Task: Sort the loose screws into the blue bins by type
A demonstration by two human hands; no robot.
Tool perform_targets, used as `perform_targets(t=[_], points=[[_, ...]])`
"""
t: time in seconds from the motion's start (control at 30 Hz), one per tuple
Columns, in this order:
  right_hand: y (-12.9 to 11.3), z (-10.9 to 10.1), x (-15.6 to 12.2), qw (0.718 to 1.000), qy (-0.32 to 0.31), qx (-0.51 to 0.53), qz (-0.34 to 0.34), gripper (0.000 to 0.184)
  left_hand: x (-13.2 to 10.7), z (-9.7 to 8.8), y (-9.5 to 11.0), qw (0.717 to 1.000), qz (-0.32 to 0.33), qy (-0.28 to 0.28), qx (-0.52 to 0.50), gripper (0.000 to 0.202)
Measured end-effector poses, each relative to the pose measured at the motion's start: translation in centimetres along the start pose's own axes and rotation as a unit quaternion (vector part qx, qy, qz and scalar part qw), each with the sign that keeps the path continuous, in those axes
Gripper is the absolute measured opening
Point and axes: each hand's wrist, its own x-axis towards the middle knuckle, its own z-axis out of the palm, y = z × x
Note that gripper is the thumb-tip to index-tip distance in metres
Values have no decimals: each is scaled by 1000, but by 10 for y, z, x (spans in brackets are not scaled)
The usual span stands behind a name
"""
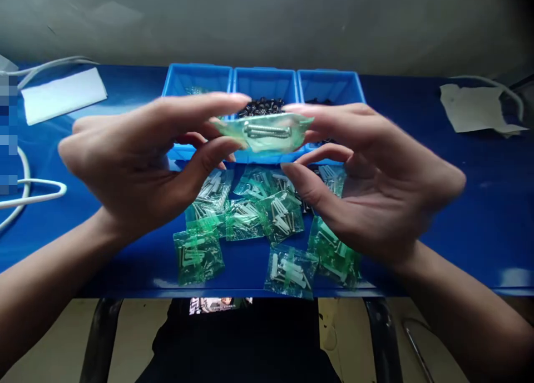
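Observation:
A small green plastic bag [267, 134] with screws inside is held up above the blue table [479, 205]. My left hand [137, 160] pinches its left end between thumb and fingers. At the bag's right end my right hand [371, 183] grips it with its fingertips, the thumb below. Beneath the hands lie several filled green bags [250, 222] spread over the table's front part, two of them near the front edge.
Three blue bins [265, 83] stand in a row at the back; the middle one holds black screws. White paper [62, 94] and white cables [25, 188] lie at the left, crumpled paper [475, 108] at the right. A grey wall rises behind.

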Motion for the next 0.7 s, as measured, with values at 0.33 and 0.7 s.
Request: perform_targets(t=[0.33, 0.7], points=[[10, -16, -2, 977, 2, -189, -100, 42, 11, 2, 21, 972, -147, -33, -179, 40], [-7, 1, 4, 990, 74, 22, 118, 21, 6, 10, 6, 988, -52, -32, -143, 46]])
